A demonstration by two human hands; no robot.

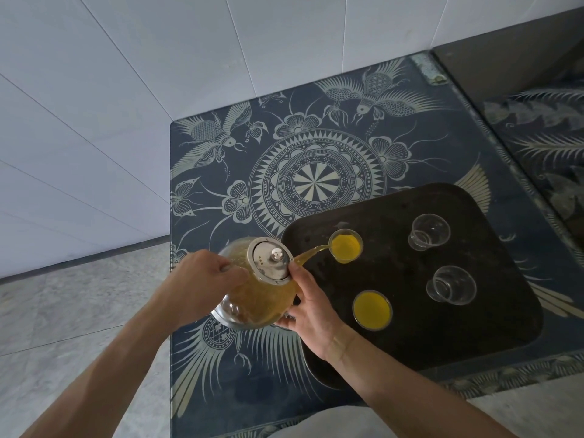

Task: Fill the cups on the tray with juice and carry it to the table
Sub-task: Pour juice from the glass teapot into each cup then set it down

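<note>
The left hand (202, 276) is curled round the handle side of the pot (256, 289), carrying its weight and setting the tilt. The right hand (308, 303) steadies the pot from the spout side, thumb up by the lid (270, 260) and fingers spread under the glass belly, probably so that the lid stays seated and the stream stays narrow. The pot is tipped away from the hands toward the tray (410, 339), which lies on the patterned surface (221, 153) just right of both hands. Juice runs from the spout into the far-left cup (345, 246), just beyond the right hand; it appears nearly full of yellow juice. The near-left cup (372, 310), just right of the right wrist, is already full. Two clear cups, the far-right cup (428, 231) and the near-right cup (451, 284), stand farther right and hold nothing visible. The pot is largely full of juice. Judged stage: second of four pours, tray not yet lifted.
</note>
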